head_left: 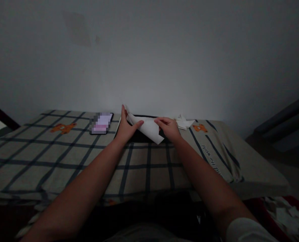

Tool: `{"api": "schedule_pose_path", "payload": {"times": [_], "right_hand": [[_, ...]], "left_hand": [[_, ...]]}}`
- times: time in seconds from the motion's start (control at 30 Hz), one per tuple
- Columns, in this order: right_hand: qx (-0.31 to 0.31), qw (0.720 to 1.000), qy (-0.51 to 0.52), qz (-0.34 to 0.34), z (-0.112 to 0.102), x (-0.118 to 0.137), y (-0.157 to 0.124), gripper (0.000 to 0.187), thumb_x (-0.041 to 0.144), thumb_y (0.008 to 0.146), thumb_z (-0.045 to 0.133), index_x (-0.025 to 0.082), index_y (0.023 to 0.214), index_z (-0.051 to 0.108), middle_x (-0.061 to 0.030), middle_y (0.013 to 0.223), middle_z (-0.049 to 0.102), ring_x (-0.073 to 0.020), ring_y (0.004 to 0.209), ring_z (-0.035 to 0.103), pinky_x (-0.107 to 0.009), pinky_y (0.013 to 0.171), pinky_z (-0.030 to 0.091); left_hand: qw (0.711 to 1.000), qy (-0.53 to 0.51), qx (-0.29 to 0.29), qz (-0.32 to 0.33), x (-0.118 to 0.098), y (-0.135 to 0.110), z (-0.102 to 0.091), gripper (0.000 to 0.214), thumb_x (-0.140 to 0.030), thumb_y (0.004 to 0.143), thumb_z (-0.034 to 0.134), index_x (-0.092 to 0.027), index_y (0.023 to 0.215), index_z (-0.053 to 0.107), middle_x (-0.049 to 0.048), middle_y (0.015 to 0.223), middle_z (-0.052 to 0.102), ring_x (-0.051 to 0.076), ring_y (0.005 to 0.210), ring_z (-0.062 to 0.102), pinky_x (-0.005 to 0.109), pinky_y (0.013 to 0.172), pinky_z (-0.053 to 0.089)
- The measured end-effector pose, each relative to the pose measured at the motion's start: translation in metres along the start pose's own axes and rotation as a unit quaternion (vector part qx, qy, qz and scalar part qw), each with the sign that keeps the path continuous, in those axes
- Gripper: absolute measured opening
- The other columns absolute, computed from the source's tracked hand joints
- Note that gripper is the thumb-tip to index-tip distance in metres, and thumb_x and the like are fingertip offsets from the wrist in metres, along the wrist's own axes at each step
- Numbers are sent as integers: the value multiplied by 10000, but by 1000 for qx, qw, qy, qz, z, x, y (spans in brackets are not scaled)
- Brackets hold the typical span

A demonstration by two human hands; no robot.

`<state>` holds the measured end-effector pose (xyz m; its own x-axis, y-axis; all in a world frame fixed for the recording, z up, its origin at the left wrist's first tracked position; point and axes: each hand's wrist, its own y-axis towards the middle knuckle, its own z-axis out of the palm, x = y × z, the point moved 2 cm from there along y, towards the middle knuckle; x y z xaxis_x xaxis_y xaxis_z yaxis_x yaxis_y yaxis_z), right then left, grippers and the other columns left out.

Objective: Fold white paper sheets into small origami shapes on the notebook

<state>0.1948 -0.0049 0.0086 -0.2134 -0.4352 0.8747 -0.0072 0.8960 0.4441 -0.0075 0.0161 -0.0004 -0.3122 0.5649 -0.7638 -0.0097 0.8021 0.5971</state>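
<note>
A sheet of white paper (149,129) is held up between my two hands, partly curled, with one pointed corner hanging down toward me. My left hand (128,126) grips its left side, thumb on the near face and fingers behind. My right hand (168,127) pinches the upper right edge between thumb and fingertips. Under the paper lies a flat black board or folder (135,137) on the checked cloth. Just right of my right hand rests a folded white paper piece (186,123) with pointed ends.
A phone (101,123) with a lit, blurred screen lies to the left on the checked bedcover (89,154). A pale wall (149,60) rises directly behind. At the lower right, white scraps (287,215) lie on something red. Dark furniture stands at the far right.
</note>
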Motion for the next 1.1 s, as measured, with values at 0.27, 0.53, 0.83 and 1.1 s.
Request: {"api": "schedule_pose_path", "payload": {"times": [0.27, 0.53, 0.83, 1.1], "right_hand": [[-17, 999, -41, -7, -2, -3, 2, 307, 441, 732, 608, 201, 895, 710, -37, 856, 694, -138, 698, 582, -256, 637, 459], [-25, 999, 15, 21, 2, -5, 3, 359, 446, 701, 636, 174, 928, 689, -40, 772, 673, -126, 612, 565, -247, 553, 455], [-110, 993, -34, -31, -17, -1, 9, 389, 501, 798, 501, 178, 953, 654, -55, 867, 663, -137, 782, 607, -259, 706, 477], [4, 999, 9, 38, -14, -8, 11, 495, 594, 815, 421, 173, 916, 660, -56, 901, 683, -162, 840, 620, -273, 740, 464]], "left_hand": [[999, 17, 27, 5, -10, -8, -2, 1012, -437, 691, 693, -269, 1457, 53, 125, 1431, 348, 274, 1265, 406, 424, 1042, 332], [999, 43, 10, 22, -18, -9, -6, 827, -443, 739, 640, -235, 1425, 227, 116, 1419, 368, 258, 1203, 461, 402, 1000, 378], [991, -118, -18, -65, -20, 1, -16, 750, -465, 759, 612, -212, 1394, 305, 120, 1238, 549, 262, 1070, 567, 404, 894, 480], [937, -278, 90, -192, -10, 7, -14, 585, -386, 778, 616, -166, 1293, 445, 148, 1221, 577, 240, 1011, 610, 410, 874, 506]]}}
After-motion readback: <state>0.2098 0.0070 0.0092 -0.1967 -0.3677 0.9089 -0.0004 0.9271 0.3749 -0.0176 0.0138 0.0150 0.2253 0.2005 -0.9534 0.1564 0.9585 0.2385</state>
